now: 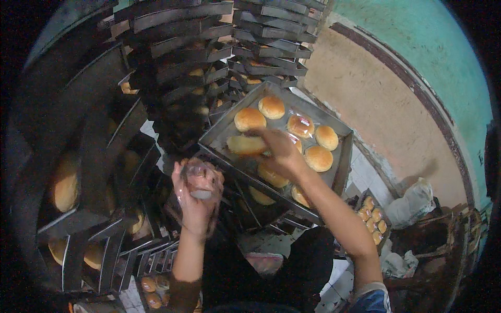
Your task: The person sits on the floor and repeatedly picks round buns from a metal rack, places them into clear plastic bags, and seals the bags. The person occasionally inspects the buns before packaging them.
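My right hand (280,148) grips a round bread bun (243,145), tipped on its side so its pale underside shows, above a metal baking tray (340,166). My left hand (195,207) is palm up just left of the tray, holding a clear plastic bag (201,178). Motion blur hides the bag's exact shape. Loose golden buns, such as one bun (250,119) near the far left corner, sit in the tray. A wrapped bun (300,125) with a printed label lies among them. Another labelled wrapper is partly behind my right hand.
Dark baking trays are stacked high beyond (270,51) and on the left, where a long loaf (65,191) shows. A smaller tray of wrapped buns (373,219) stands at the right, near white plastic bags (413,203). More wrapped buns (150,291) lie at lower left. A wall (372,90) borders the right.
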`<state>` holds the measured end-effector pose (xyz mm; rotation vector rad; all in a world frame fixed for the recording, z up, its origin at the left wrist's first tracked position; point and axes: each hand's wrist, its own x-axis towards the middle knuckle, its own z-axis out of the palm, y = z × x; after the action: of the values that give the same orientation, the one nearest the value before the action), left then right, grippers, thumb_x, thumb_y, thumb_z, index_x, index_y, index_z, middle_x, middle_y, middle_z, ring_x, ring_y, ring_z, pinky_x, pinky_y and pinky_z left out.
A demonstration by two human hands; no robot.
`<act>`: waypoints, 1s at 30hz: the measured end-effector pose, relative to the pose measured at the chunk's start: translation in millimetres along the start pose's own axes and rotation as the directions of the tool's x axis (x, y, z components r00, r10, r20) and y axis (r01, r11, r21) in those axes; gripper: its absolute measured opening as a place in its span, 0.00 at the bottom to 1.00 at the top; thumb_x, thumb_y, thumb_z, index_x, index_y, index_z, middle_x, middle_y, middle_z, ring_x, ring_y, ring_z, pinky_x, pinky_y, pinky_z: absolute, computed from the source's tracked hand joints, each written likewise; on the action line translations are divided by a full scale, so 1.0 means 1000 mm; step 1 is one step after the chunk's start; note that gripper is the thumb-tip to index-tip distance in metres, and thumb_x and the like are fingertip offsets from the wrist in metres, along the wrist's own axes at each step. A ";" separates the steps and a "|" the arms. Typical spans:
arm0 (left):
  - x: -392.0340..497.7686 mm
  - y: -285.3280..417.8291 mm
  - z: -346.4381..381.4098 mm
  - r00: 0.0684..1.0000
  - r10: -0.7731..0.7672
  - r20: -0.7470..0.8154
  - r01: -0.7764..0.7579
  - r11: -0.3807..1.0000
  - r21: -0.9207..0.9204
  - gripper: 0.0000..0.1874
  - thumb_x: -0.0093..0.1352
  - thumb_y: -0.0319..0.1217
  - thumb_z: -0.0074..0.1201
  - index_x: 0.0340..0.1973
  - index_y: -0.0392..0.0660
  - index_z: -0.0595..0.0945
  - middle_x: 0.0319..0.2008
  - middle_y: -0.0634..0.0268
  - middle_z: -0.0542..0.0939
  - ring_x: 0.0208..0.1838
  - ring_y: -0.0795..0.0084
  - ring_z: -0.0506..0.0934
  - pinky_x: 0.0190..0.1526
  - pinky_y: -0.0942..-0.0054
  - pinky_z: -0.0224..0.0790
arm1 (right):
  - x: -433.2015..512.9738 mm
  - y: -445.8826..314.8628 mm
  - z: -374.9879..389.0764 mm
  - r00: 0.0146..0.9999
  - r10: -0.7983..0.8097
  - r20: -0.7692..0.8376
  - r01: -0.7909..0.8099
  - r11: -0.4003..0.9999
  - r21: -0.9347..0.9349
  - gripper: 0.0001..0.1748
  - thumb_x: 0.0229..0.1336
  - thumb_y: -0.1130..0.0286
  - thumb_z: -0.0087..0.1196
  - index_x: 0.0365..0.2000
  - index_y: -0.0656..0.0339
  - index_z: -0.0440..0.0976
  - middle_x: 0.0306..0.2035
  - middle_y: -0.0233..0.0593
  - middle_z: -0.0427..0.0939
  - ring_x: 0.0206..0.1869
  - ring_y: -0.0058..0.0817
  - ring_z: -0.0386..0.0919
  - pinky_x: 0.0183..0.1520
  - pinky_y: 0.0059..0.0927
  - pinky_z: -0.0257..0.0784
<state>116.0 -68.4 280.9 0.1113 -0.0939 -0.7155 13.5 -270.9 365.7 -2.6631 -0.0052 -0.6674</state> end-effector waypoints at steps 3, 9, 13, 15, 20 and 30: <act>-0.020 -0.003 0.007 0.997 -0.080 -0.021 0.080 0.996 -0.030 0.15 0.73 0.52 0.48 0.35 0.57 0.79 0.33 0.75 0.77 0.40 0.69 0.76 0.43 0.66 0.71 | -0.068 -0.039 -0.023 0.964 -0.181 -0.192 0.050 0.838 -0.543 0.22 0.39 0.64 0.69 0.41 0.39 0.82 0.54 0.22 0.79 0.59 0.37 0.68 0.59 0.49 0.58; -0.053 -0.035 0.022 0.986 -0.157 0.063 0.145 0.976 0.162 0.14 0.75 0.51 0.45 0.38 0.57 0.78 0.33 0.75 0.76 0.41 0.69 0.76 0.47 0.63 0.71 | -0.179 -0.095 -0.044 0.797 -0.410 -0.444 0.162 0.853 -0.496 0.19 0.37 0.59 0.68 0.37 0.32 0.83 0.55 0.19 0.80 0.62 0.38 0.65 0.62 0.57 0.56; -0.074 -0.062 0.031 0.989 -0.138 -0.050 0.147 0.939 0.310 0.14 0.76 0.51 0.45 0.39 0.57 0.77 0.33 0.75 0.76 0.40 0.69 0.76 0.51 0.61 0.70 | -0.211 -0.123 -0.067 0.824 0.196 -0.532 -0.043 0.957 0.287 0.32 0.35 0.76 0.74 0.45 0.54 0.73 0.53 0.46 0.79 0.52 0.44 0.76 0.56 0.44 0.71; -0.081 -0.072 0.035 0.979 -0.196 -0.054 0.203 0.931 0.302 0.15 0.75 0.51 0.46 0.40 0.57 0.77 0.33 0.74 0.77 0.41 0.68 0.77 0.54 0.59 0.70 | -0.226 -0.138 -0.090 0.720 0.603 -0.343 -0.385 0.759 0.525 0.35 0.44 0.83 0.68 0.52 0.59 0.62 0.49 0.41 0.76 0.56 0.35 0.75 0.57 0.35 0.72; -0.096 -0.098 0.040 0.945 -0.293 -0.147 0.328 0.832 0.447 0.24 0.71 0.62 0.45 0.41 0.56 0.73 0.38 0.73 0.74 0.52 0.64 0.73 0.56 0.42 0.65 | -0.231 -0.151 -0.119 0.746 0.665 -0.039 0.054 -0.002 0.999 0.47 0.48 0.90 0.56 0.66 0.60 0.48 0.60 0.43 0.66 0.65 0.33 0.67 0.65 0.35 0.65; -0.112 -0.120 0.046 0.897 -0.356 -0.264 0.440 0.652 0.617 0.37 0.72 0.66 0.34 0.60 0.49 0.71 0.50 0.63 0.75 0.60 0.60 0.71 0.62 0.53 0.62 | -0.247 -0.174 -0.136 0.897 0.409 -0.168 -0.341 0.881 0.327 0.32 0.46 0.69 0.69 0.55 0.62 0.75 0.41 0.46 0.84 0.41 0.30 0.84 0.47 0.28 0.76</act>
<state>-51.4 -87.9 305.1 0.8981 -0.2144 -1.0973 -284.1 -139.5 428.8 -2.1997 0.4395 -0.7725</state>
